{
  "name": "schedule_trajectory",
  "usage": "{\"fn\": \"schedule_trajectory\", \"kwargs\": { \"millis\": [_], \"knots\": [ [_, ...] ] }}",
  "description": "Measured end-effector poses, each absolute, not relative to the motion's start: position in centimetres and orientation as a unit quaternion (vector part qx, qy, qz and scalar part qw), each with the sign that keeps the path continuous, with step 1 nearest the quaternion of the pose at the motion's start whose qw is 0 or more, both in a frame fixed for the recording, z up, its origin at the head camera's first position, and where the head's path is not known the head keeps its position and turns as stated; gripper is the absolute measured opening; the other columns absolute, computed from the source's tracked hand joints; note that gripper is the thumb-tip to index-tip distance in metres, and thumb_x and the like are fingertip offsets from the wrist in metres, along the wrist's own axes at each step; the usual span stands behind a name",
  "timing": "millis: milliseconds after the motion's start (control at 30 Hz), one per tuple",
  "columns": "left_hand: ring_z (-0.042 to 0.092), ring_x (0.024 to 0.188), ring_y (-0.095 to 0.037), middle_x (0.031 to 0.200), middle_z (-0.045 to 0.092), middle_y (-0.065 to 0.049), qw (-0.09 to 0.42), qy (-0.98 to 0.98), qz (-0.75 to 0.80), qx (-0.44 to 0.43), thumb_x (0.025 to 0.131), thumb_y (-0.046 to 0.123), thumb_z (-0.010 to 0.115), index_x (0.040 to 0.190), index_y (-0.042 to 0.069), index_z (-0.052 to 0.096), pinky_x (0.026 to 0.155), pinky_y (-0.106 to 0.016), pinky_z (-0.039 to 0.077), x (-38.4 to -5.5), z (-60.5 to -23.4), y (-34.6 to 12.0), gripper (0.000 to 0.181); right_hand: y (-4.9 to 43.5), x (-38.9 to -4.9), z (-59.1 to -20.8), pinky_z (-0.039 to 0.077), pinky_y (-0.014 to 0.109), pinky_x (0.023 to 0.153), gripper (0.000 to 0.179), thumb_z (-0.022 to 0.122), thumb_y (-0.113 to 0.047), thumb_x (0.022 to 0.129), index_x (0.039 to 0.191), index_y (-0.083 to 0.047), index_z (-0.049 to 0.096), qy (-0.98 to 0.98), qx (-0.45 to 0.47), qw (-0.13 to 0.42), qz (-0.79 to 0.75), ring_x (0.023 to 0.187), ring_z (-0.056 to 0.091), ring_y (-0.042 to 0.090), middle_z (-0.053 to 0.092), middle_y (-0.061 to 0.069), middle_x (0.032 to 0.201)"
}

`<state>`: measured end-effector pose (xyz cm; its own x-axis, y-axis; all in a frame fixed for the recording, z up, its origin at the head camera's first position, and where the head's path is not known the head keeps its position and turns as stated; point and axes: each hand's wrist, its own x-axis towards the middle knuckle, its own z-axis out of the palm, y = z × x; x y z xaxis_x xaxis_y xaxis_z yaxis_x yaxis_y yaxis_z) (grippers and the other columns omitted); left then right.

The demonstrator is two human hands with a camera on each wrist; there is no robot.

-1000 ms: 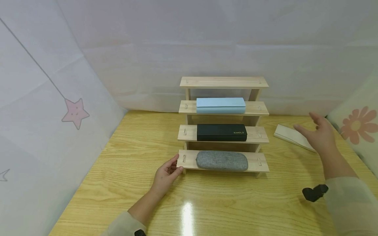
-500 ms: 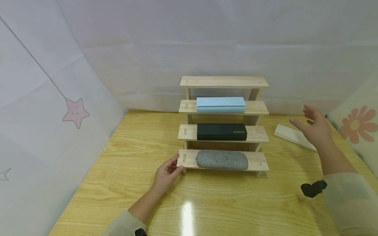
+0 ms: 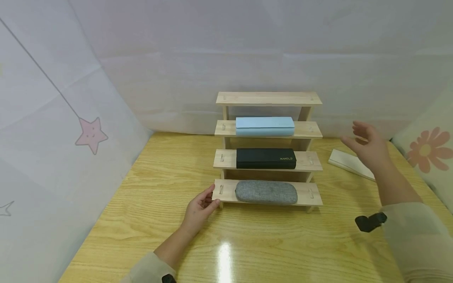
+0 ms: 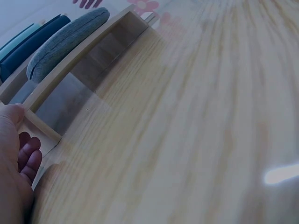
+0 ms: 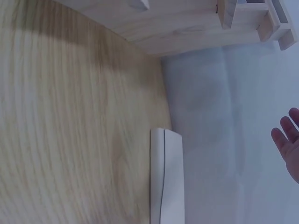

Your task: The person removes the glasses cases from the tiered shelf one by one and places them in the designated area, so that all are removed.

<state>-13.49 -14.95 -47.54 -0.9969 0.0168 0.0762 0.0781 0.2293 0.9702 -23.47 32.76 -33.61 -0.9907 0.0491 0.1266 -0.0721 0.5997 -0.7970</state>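
My left hand (image 3: 196, 214) grips the left end of the lowest board of a tiered wooden display rack (image 3: 308, 162), its thumb (image 4: 13, 112) pressed at the board's corner in the left wrist view. A grey fabric glasses case (image 3: 266, 192) lies on that lowest board. On the step above sits a black glasses case (image 3: 265, 158) with gold lettering, and above that a light blue one (image 3: 264, 126). To the right, my right hand (image 3: 369, 151) hovers with fingers spread loosely and holds nothing. Partly behind it, a white glasses case (image 3: 348, 161) lies slanted on the table.
The wood-grain table (image 3: 141, 196) carries the rack near its back edge. Pale cloth walls (image 3: 262, 51) stand behind and at both sides, with a pink star (image 3: 91, 136) at left and a flower print (image 3: 426, 150) at right.
My right hand has moved left and away from me, over the white glasses case toward the rack. The left hand keeps its hold, and the glasses cases have stayed in place.
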Motion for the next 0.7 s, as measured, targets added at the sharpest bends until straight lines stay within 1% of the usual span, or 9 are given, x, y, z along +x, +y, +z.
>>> {"fn": "schedule_trajectory", "kwargs": {
  "millis": [67,200,433,700],
  "knots": [
    [0.057,0.098,-0.01,0.122,0.062,-0.013,0.026,-0.784,-0.619,-0.033,0.09,0.015,0.072,0.139,0.007,0.054,0.083,-0.015,0.053,-13.5,-47.6,-15.0,0.053,32.4,-23.5,-33.3,0.033,0.063,0.11,0.076,0.056,-0.05,0.095,0.157,-0.027,0.018,-0.892,0.008,0.066,0.447,0.141,0.029,0.047,0.023,0.022,0.16],
    [0.057,0.097,-0.01,0.119,0.063,-0.014,0.029,-0.787,-0.614,-0.039,0.09,0.015,0.072,0.139,0.005,0.054,0.082,-0.016,0.053,-13.5,-47.6,-15.0,0.053,31.6,-23.5,-32.7,0.032,0.061,0.112,0.073,0.057,-0.047,0.096,0.157,-0.027,0.021,-0.889,0.018,0.072,0.452,0.14,0.031,0.045,0.026,0.022,0.157],
    [0.057,0.098,-0.01,0.118,0.063,-0.011,0.023,-0.785,-0.619,-0.029,0.09,0.014,0.072,0.139,0.008,0.055,0.083,-0.016,0.053,-13.4,-47.5,-14.9,0.052,30.3,-23.9,-31.7,0.031,0.061,0.114,0.073,0.059,-0.046,0.095,0.156,-0.026,0.023,-0.885,0.031,0.072,0.46,0.141,0.031,0.045,0.028,0.021,0.157],
    [0.057,0.098,-0.01,0.117,0.062,-0.013,0.028,-0.787,-0.616,-0.03,0.09,0.013,0.071,0.139,0.006,0.055,0.082,-0.016,0.053,-13.4,-47.4,-14.9,0.052,28.9,-24.6,-30.6,0.03,0.058,0.116,0.073,0.06,-0.046,0.095,0.155,-0.016,0.028,-0.883,0.052,0.075,0.46,0.141,0.032,0.043,0.03,0.021,0.157]
  ]
}}
